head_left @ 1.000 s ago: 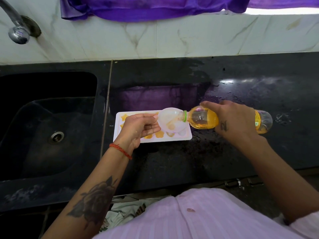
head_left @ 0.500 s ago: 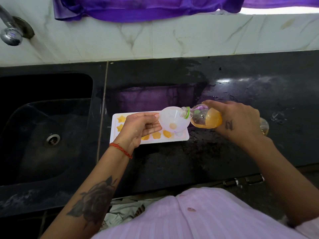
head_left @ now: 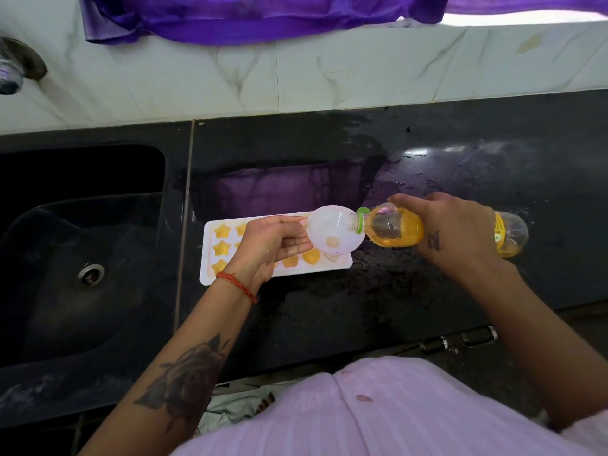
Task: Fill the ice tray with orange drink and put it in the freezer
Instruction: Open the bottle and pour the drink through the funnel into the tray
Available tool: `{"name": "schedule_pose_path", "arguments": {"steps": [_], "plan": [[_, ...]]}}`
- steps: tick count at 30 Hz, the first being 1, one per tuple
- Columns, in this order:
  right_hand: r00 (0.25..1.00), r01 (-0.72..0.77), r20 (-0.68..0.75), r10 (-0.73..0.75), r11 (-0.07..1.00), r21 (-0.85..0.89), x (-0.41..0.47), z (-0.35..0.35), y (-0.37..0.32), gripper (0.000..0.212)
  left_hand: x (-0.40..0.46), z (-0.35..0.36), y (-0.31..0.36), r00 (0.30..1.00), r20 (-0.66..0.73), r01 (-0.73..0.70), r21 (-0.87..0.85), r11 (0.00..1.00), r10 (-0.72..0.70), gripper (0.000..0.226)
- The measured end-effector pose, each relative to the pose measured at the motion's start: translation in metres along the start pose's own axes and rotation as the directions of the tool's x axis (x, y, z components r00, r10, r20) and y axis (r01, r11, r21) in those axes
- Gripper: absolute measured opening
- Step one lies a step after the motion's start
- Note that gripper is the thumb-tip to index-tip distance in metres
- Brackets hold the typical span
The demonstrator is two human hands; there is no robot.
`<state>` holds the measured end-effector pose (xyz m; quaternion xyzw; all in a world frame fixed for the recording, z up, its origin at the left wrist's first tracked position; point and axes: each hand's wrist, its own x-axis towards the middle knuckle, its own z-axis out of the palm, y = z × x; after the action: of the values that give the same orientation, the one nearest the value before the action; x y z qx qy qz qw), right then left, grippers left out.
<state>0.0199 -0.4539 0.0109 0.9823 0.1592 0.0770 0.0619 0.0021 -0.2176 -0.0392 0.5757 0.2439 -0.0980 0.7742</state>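
Observation:
A white ice tray (head_left: 206, 258) lies on the black counter, with several star and heart cells holding orange drink. My left hand (head_left: 273, 243) holds a translucent white funnel (head_left: 332, 233) over the tray's right end. My right hand (head_left: 450, 235) grips a clear plastic bottle (head_left: 394, 229) of orange drink, tipped on its side with its mouth at the funnel's rim. The bottle's middle is hidden under my hand. A pale cell (head_left: 330, 256) at the tray's right end looks unfilled.
A black sink (head_left: 82, 245) with a drain lies to the left of the tray. A tap (head_left: 11, 72) juts from the marble wall at the far left. Purple cloth (head_left: 263, 18) hangs above. The counter (head_left: 460, 166) is wet around the bottle.
The bottle dipped steeply toward the funnel half a second ago and is now back nearer level, its mouth still at the funnel. The funnel stays over the tray's right end.

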Motion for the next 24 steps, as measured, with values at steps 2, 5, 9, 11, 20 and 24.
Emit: {"name": "schedule_pose_path", "arguments": {"steps": [2, 5, 9, 11, 20, 24], "plan": [[1.0, 0.001, -0.006, -0.001, 1.0, -0.006, 0.0, 0.0, 0.0, 0.062, 0.0, 0.0, 0.0, 1.0, 0.002, 0.001, 0.005, 1.0, -0.001, 0.007], [1.0, -0.001, -0.004, 0.0, 1.0, -0.018, 0.001, 0.001, -0.001, 0.061, 0.001, -0.001, -0.001, 1.0, 0.003, 0.006, 0.005, 1.0, -0.006, 0.008], [1.0, -0.006, -0.011, 0.006, 1.0, 0.0, 0.002, 0.001, -0.001, 0.06, 0.001, -0.001, -0.001, 1.0, 0.002, 0.011, 0.0, 1.0, -0.011, 0.005], [1.0, -0.008, -0.013, 0.008, 1.0, -0.004, 0.003, 0.002, 0.0, 0.061, 0.001, 0.0, -0.001, 1.0, -0.003, 0.012, -0.002, 1.0, -0.012, 0.005], [1.0, -0.017, 0.014, 0.015, 0.99, 0.141, 0.008, 0.0, 0.0, 0.055, 0.0, 0.0, 0.001, 1.0, -0.013, 0.002, -0.03, 1.0, -0.002, 0.007], [0.998, -0.026, 0.054, 0.01, 0.95, 0.31, 0.015, -0.005, -0.001, 0.058, 0.002, -0.001, 0.002, 1.0, -0.024, 0.0, -0.054, 0.999, -0.001, 0.009]]}}
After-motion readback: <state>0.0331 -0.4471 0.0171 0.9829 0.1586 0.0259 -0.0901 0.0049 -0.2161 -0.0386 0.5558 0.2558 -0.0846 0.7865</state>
